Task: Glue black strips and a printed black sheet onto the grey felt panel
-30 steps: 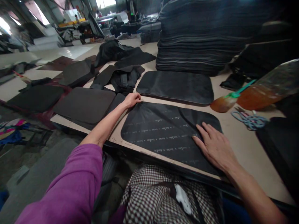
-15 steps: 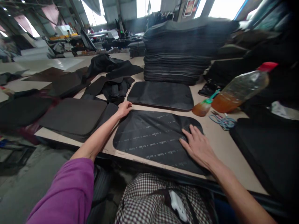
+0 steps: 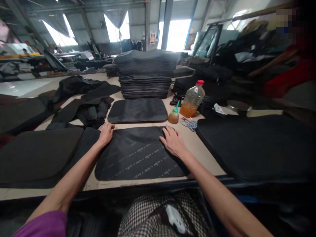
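Observation:
A black fabric panel (image 3: 140, 154) with rounded corners and pale diagonal lettering lies flat on the table in front of me. My left hand (image 3: 106, 133) is at its far left corner, the fingers bent together on the edge. On the far right corner rests my right hand (image 3: 173, 140), palm down with fingers spread. Just beyond the panel sits a plain black padded piece (image 3: 138, 110) of similar shape. To its right stand a small squeeze bottle (image 3: 173, 116) with a green nozzle and scissors with blue-wrapped handles (image 3: 189, 123).
A tall stack of black panels (image 3: 145, 75) rises at the back. A red-capped bottle (image 3: 192, 100) of amber liquid stands right of it. More black pieces lie at left (image 3: 39, 154) and right (image 3: 259, 144). Another person's red sleeve (image 3: 288, 79) shows at far right.
My view has swung to the right. My right hand has slid from the panel's right part to its far right corner, and the wrinkles there look flatter. My left hand stays at the far left corner.

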